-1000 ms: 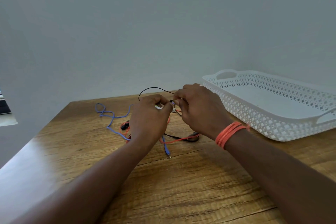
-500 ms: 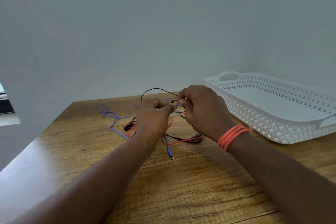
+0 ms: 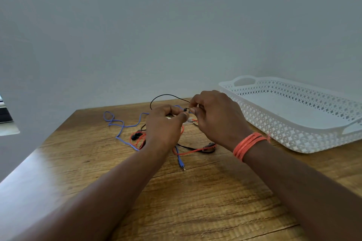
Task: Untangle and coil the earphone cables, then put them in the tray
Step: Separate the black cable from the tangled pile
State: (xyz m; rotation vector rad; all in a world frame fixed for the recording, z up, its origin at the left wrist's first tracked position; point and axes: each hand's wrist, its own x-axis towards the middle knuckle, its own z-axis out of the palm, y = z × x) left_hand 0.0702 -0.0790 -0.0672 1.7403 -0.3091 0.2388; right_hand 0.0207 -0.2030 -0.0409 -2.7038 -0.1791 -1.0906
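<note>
A tangle of earphone cables lies on the wooden table: a blue cable (image 3: 119, 126), a red cable (image 3: 193, 150) and a black cable (image 3: 164, 96) that arcs up behind my hands. My left hand (image 3: 163, 125) and my right hand (image 3: 215, 117) meet above the tangle, fingertips pinched together on the black cable near a small black piece. The blue cable's plug (image 3: 182, 164) rests on the table toward me. Black earbuds (image 3: 136, 135) sit beside the red loops. A white perforated tray (image 3: 293, 133) stands to the right, with nothing visible inside.
The table's left edge runs diagonally near the wall. A dark object on a pale ledge (image 3: 5, 121) shows at the far left. Orange bands (image 3: 247, 144) circle my right wrist. Bare wood lies in front of the tangle.
Both hands stay pinched on the black cable, with only small finger shifts. The view has drifted slightly, so the hands sit a little right of where they were.
</note>
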